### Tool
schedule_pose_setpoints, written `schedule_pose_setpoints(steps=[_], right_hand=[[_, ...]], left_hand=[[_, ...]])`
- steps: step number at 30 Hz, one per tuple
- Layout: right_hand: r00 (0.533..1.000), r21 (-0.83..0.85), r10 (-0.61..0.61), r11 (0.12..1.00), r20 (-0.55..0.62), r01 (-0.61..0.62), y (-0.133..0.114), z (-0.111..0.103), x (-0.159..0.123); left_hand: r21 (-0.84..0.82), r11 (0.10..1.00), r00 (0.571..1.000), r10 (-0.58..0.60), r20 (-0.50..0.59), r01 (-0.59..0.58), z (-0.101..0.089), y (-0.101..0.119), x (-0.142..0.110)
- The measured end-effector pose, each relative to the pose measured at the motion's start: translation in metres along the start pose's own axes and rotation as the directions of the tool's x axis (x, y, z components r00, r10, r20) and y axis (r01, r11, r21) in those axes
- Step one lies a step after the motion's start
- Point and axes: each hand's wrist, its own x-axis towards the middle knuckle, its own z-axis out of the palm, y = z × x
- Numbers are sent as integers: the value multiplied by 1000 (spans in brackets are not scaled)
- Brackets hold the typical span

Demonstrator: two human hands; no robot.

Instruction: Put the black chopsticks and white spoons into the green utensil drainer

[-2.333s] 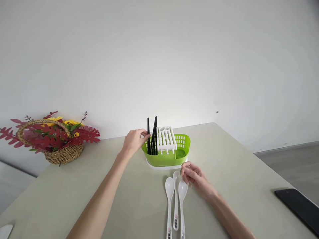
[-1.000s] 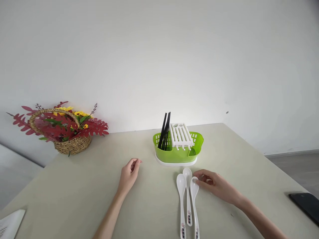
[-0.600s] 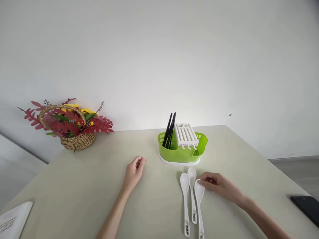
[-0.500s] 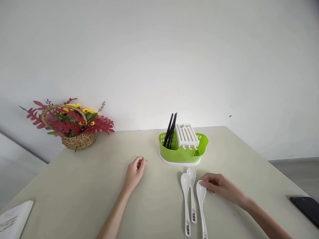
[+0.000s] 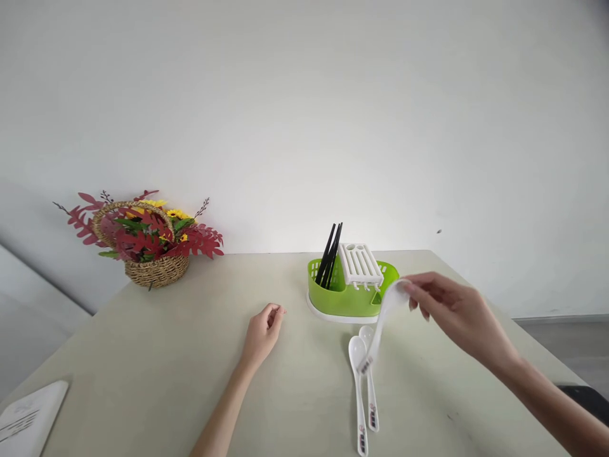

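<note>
My right hand [image 5: 445,308] pinches a white spoon [image 5: 384,320] by its bowl and holds it up off the table, handle slanting down to the left. Two more white spoons lie on the table below it: one nearer the left [image 5: 360,393], the other [image 5: 372,400] beside it, partly hidden by the held spoon. Behind them stands a green cutlery holder [image 5: 342,302] on a white base, with black chopsticks [image 5: 327,260] leaning in its left part and a white slotted rack [image 5: 361,264] across its middle. My left hand [image 5: 264,330] rests on the table with fingers curled and nothing in them.
A wicker basket [image 5: 159,271] of red and yellow artificial flowers stands at the back left against the wall. A white printed box or booklet [image 5: 31,419] lies at the front left edge. A dark phone [image 5: 587,403] lies at the right edge, partly behind my forearm.
My right hand has lifted the rightmost spoon off the table and carried it up towards the green holder. My left hand stays in place; the view has shifted slightly.
</note>
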Motion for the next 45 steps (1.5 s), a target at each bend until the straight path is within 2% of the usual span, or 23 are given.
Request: schedule_pose_setpoints(steps=[3, 6, 10, 12, 14, 19, 23, 26, 34, 40, 45], right_hand=[[958, -120, -193, 978, -212, 170, -35, 5, 21], [849, -285, -447, 884, -282, 371, -56, 16, 43], [732, -417, -647, 738, -214, 530, -59, 36, 69], [699, -468, -699, 674, -151, 572, -55, 48, 78], [690, -524, -721, 613, -64, 591, -50, 60, 84], [728, -601, -664, 517, 168, 610, -41, 89, 95], [758, -632, -556, 461, 341, 623, -40, 104, 101], [774, -668, -472, 415, 423, 618, -43, 112, 102], [774, -688, -296, 354, 560, 633, -54, 128, 105], [779, -686, -197, 381, 595, 620, -70, 141, 108], [816, -721, -99, 416, 570, 554, -88, 152, 109]], left_hand=[[2, 1000, 1000, 7, -6, -7, 0, -1, 0], [1, 1000, 1000, 0, 3, 0, -1, 1, -1], [2, 1000, 1000, -19, 17, 19, -1, 2, -1], [-2, 1000, 1000, -17, 24, 17, -1, 2, -1], [-5, 1000, 1000, -14, 25, 14, 0, 1, -1], [-1, 1000, 1000, -1, 27, 1, 1, 0, -1], [-1, 1000, 1000, 17, 26, -17, 1, -1, -1], [8, 1000, 999, 27, 23, -27, 2, -3, -1], [16, 999, 999, 37, 39, -37, 3, -6, -1], [27, 998, 998, 57, 41, -58, 5, -6, -1], [29, 997, 997, 72, 39, -73, 6, -5, -1]])
